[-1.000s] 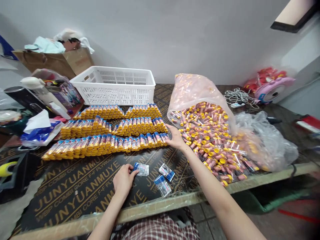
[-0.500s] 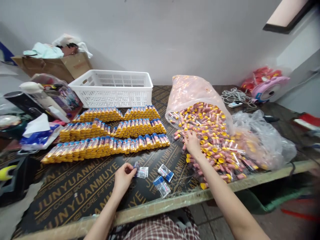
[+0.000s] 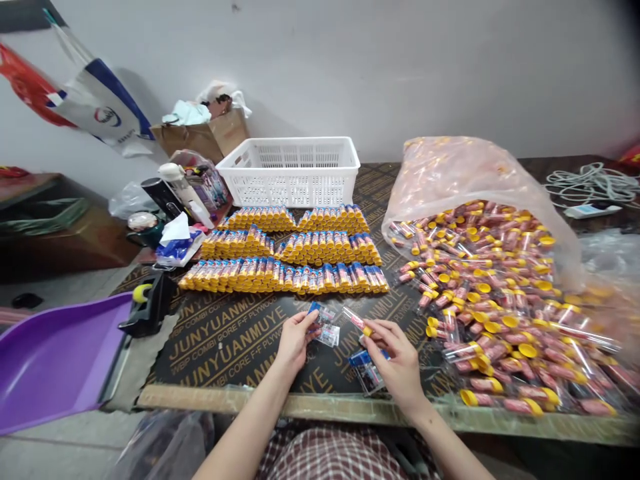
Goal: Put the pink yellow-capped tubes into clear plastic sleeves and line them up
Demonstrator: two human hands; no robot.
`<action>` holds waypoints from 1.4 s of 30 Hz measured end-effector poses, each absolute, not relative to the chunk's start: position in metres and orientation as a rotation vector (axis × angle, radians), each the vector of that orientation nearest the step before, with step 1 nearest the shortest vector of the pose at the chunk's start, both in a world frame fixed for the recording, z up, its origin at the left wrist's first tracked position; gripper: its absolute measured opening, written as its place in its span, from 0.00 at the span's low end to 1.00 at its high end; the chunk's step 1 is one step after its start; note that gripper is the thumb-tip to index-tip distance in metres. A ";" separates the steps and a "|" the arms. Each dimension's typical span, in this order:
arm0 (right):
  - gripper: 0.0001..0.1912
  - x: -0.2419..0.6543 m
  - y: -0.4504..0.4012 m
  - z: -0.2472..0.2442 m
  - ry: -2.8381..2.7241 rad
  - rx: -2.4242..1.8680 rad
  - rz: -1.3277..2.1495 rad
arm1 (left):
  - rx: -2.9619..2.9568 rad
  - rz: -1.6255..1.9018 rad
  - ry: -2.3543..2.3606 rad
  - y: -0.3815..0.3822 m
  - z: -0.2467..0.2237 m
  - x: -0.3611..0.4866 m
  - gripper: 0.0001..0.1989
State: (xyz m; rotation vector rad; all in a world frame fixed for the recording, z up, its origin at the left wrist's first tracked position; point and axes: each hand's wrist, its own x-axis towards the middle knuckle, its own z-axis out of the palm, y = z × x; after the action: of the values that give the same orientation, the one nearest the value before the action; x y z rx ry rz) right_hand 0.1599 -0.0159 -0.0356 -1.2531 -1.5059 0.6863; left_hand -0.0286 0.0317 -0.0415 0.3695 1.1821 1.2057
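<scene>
My left hand (image 3: 299, 333) pinches a small blue-topped printed packet (image 3: 323, 312) over the dark table. To its right, my right hand (image 3: 393, 357) holds a clear tube (image 3: 357, 321) with a yellow cap and pink contents, its clear end tilted toward the packet but apart from it. Another printed packet (image 3: 329, 335) lies just beside my left fingers. A blue-edged packet (image 3: 367, 373) rests beneath my right hand, partly hidden. Stacked rows of yellow-capped tubes with blue tops (image 3: 285, 275) stand behind the hands. Many loose pink tubes (image 3: 500, 293) spill from a translucent bag (image 3: 460, 167) at the right.
Behind the stacked rows is a white plastic basket (image 3: 295, 187). On the left are a tape dispenser (image 3: 150, 303), a blue tissue pack (image 3: 180, 248), bottles (image 3: 183, 190) and a purple dustpan (image 3: 60, 363). A white cable (image 3: 590, 183) lies coiled at the back right.
My right hand has left the loose pile and come in beside my left hand, now with a tube in it. The camera view has swung left, so everything appears further right.
</scene>
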 end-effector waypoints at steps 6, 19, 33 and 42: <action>0.19 0.153 -0.024 -0.035 -1.614 -1.226 0.459 | 0.295 1.258 1.218 0.031 -0.042 -0.028 0.19; 0.24 0.144 -0.026 -0.042 -1.812 -1.070 0.605 | 0.373 1.238 1.064 0.023 -0.037 -0.022 0.17; 0.46 0.158 -0.007 -0.033 -1.968 -0.903 0.858 | 0.659 0.839 0.939 -0.001 -0.016 -0.006 0.17; 0.45 0.156 -0.010 -0.040 -1.857 -0.865 0.975 | 0.642 0.801 0.944 -0.004 -0.017 -0.003 0.18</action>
State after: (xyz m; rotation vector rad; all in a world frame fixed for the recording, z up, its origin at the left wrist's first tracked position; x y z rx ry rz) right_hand 0.1561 -0.0101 -0.0404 -0.8650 -1.8566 0.9755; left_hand -0.0031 -0.0037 -0.0171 0.6425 0.9441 0.8012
